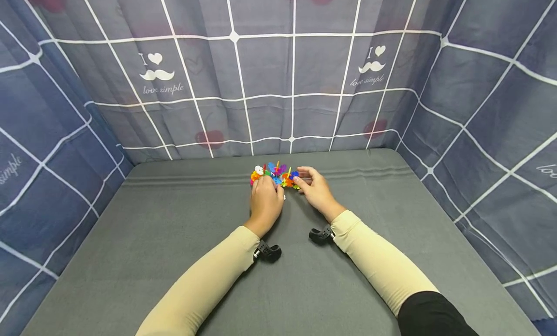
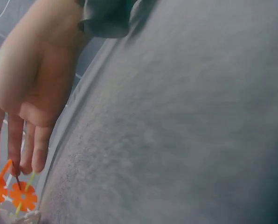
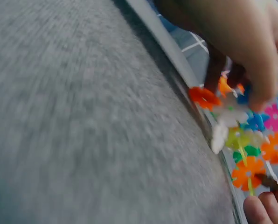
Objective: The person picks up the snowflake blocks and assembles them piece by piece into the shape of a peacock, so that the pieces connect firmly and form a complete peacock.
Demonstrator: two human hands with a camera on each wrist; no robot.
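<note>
A cluster of colourful plastic flower-shaped pieces (image 1: 277, 168) with thin stems is between the two hands near the table's far edge. My left hand (image 1: 265, 199) has its fingers curled at the cluster's left end. Its thumb and fingers pinch pieces in the right wrist view, beside a loose-looking white piece (image 3: 218, 136). At the other end, my right hand (image 1: 314, 187) appears to pinch a blue flower piece (image 1: 294, 174) between thumb and index finger. The left wrist view shows its other fingers (image 2: 29, 144) fairly straight, beside orange flowers (image 2: 23, 197). The exact contact there is partly hidden.
Grey cloth covers the table (image 1: 196, 258). A checked curtain (image 1: 261, 75) hangs behind the far edge and along both sides. Black wrist cameras sit at the left wrist (image 1: 269, 252) and the right wrist (image 1: 321, 235).
</note>
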